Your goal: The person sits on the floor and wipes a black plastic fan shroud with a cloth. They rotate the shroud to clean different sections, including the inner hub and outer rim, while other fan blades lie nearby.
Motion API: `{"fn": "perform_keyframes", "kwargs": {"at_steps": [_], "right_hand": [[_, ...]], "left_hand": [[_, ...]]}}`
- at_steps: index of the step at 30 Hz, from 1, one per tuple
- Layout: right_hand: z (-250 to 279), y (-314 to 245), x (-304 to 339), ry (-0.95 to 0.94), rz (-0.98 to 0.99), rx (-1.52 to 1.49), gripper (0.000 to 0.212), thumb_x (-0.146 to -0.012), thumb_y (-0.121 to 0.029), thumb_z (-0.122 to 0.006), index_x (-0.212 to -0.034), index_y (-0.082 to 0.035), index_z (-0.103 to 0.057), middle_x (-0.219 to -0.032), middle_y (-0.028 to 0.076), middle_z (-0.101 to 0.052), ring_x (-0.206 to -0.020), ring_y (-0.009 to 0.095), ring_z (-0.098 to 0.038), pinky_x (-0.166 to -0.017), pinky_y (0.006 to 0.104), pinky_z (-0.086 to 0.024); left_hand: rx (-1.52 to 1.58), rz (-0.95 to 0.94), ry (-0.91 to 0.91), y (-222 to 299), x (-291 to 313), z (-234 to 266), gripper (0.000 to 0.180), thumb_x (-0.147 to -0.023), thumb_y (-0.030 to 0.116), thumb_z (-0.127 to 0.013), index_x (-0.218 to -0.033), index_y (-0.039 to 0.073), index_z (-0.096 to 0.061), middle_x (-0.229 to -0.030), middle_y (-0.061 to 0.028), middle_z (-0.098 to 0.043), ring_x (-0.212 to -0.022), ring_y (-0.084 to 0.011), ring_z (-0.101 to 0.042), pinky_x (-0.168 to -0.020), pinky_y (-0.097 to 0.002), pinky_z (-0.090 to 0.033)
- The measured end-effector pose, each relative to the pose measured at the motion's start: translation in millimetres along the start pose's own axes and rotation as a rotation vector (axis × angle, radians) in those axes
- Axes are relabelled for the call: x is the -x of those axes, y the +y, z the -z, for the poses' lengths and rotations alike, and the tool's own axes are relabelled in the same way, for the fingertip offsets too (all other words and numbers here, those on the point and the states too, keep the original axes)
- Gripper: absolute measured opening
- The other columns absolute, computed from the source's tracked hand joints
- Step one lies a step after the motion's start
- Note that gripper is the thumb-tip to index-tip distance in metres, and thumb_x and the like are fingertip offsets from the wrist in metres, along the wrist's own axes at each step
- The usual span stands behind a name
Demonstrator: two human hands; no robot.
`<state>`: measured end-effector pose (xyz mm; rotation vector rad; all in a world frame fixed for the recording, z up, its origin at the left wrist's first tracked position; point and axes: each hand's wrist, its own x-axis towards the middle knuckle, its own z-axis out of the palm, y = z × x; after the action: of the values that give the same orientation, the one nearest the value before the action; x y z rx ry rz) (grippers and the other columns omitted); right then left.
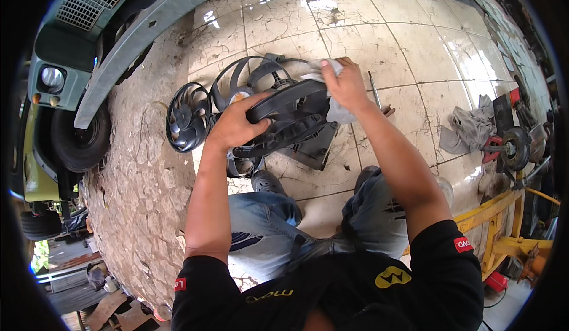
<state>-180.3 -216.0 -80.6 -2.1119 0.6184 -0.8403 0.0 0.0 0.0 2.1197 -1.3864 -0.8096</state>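
Observation:
My left hand (238,124) is closed round the left rim of a black plastic radiator fan (290,107), thumb on the near side and fingers over the top. The fan is held tilted above the floor in front of my knees. At its right end, my right hand (348,86) grips a light grey rag (340,113), which lies against the rim. Below and behind the held fan is a black fan shroud (320,153) with round openings, partly hidden by it. A smaller black fan (188,118) with curved blades rests at the left.
A greenish vehicle front with a grey bumper (127,40) and a tyre (80,135) stands at the left, over rough concrete. Cracked white tiles (379,34) cover the floor ahead. At the right are a crumpled grey cloth (471,123), metal parts (515,148) and a yellow frame (492,224).

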Motion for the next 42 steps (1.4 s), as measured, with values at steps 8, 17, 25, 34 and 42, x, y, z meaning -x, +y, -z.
{"fn": "perform_keyframes", "kwargs": {"at_steps": [8, 17, 25, 34, 42], "right_hand": [[-21.4, -31.9, 7.8, 0.027, 0.283, 0.156, 0.039, -0.099, -0.038, -0.054, -0.091, -0.004, -0.072, -0.085, 0.014, -0.069, -0.084, 0.037, -0.063, -0.08, 0.0486, -0.049], [-14.6, -35.8, 11.1, -0.032, -0.067, -0.085, 0.035, -0.099, -0.033, -0.052, -0.103, -0.004, -0.07, -0.091, 0.02, -0.069, -0.086, 0.041, -0.065, -0.078, 0.0483, -0.052], [-17.2, -3.4, 5.3, -0.038, -0.028, 0.166, 0.038, -0.103, -0.035, -0.048, -0.103, -0.001, -0.068, -0.097, 0.021, -0.068, -0.089, 0.042, -0.064, -0.083, 0.0502, -0.051], [40.7, -15.2, -28.8, 0.569, -0.557, -1.285, 0.03, -0.106, -0.017, -0.043, -0.126, 0.002, -0.053, -0.111, 0.015, -0.066, -0.094, 0.027, -0.069, -0.08, 0.0402, -0.058], [-22.5, -50.3, 19.7, -0.003, 0.249, -0.042, 0.032, -0.086, 0.003, -0.058, -0.117, -0.004, -0.061, -0.126, 0.014, -0.056, -0.118, 0.031, -0.058, -0.097, 0.0385, -0.051]], "left_hand": [[-0.141, 0.121, -0.06, 10.5, 2.2, -1.1, 0.034, -0.085, 0.019, -0.074, -0.114, 0.001, -0.072, -0.1, -0.0143, -0.076, -0.092, -0.0242, -0.072, -0.087, -0.0345, -0.053], [-0.119, 0.064, 0.007, -5.9, -5.7, -5.6, 0.028, -0.083, 0.023, -0.072, -0.103, 0.002, -0.074, -0.092, -0.021, -0.072, -0.088, -0.0343, -0.07, -0.082, -0.0388, -0.053], [-0.102, 0.072, 0.036, -17.0, -3.0, -6.1, 0.024, -0.086, 0.014, -0.067, -0.106, 0.005, -0.075, -0.099, -0.0145, -0.076, -0.095, -0.0264, -0.072, -0.089, -0.0344, -0.053], [-0.138, -0.002, 0.162, -20.1, -15.8, -10.0, 0.031, -0.082, 0.026, -0.073, -0.099, 0.0, -0.074, -0.086, -0.0261, -0.07, -0.088, -0.0407, -0.068, -0.08, -0.0435, -0.053], [-0.258, 0.072, 0.151, -8.1, -18.1, -13.0, 0.025, -0.086, 0.016, -0.067, -0.106, 0.003, -0.073, -0.096, -0.0162, -0.075, -0.092, -0.0295, -0.072, -0.085, -0.0358, -0.053]]}}
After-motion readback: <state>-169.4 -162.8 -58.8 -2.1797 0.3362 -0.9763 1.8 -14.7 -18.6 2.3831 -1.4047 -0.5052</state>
